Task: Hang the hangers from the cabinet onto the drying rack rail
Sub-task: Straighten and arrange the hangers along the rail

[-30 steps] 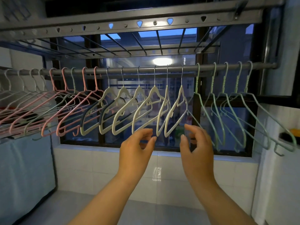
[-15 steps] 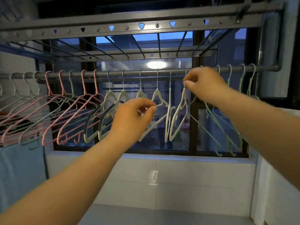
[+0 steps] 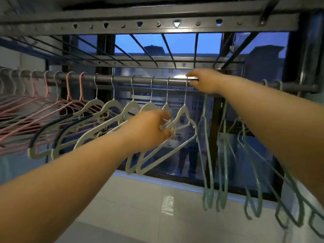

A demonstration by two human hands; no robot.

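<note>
**Hangers on the drying rack rail, head view.** The only mark that might be a label is a glossy patch on the wall tile at 6 o'clock, too blurred to read.

The right hand, at 1 o'clock from centre, is at the rail. Its fingers close against the thumb and pinch the wire hook of the sixth hanger where that hook meets the rail. The left hand, at centre, has its fingers curled round cream bars where the fifth and sixth hangers overlap. Which of the two it grips cannot be told.

The rail runs from 9 o'clock to 3 o'clock and carries every hanger in view.
- **Cream hangers**: six, each on a metal hook, from 10 o'clock to the right hand.
- **Pink hangers**: four, at 9 to 10 o'clock, with one greyish hook among them.
- **Pale hangers**: at the far 9 o'clock edge, too blurred to count.
- **Green hangers**: from 3 to 5 o'clock, below the right forearm. Five lower loops show, but the forearm covers most of their hooks.

A perforated upper frame spans 12 o'clock, above a window that shows blue sky.
</note>
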